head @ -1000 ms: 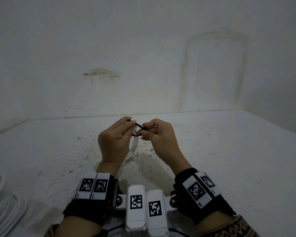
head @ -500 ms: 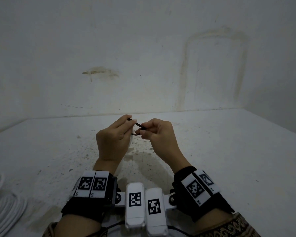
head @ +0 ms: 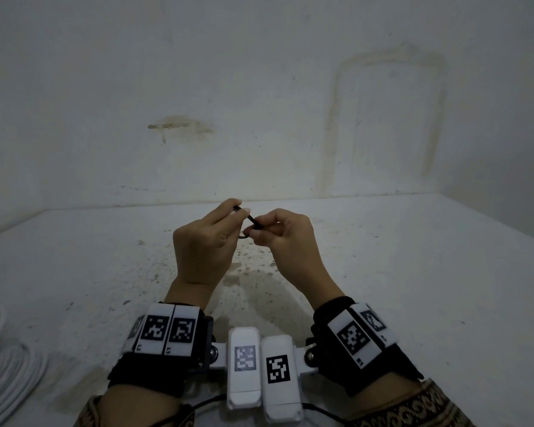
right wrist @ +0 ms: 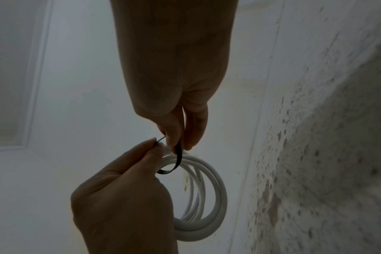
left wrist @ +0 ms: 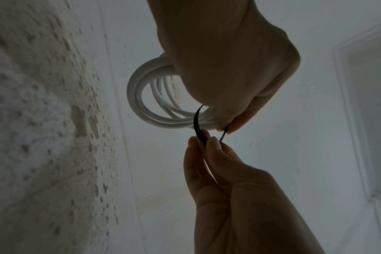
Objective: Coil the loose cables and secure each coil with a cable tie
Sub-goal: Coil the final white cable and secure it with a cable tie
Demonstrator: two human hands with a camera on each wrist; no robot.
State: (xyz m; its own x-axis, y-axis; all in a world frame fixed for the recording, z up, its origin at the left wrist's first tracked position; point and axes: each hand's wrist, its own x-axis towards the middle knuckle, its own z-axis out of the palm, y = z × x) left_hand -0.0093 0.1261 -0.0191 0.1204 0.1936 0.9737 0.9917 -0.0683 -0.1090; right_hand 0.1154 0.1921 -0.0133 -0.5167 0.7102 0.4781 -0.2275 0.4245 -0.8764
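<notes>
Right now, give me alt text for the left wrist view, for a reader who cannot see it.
A left hand grips a coil of white cable while pinching one end of a black cable tie looped around the coil. A right hand reaching up from below pinches the tie's other end. A speckled white surface fills the left side.

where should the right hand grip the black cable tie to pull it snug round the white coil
Judging from the wrist views, best on the cable tie's flat strap just beyond the white coil, pinched across its broad faces, coming from the side opposite the left hand. The right hand already pinches there; the thin strap is easier to hold flat.
</notes>
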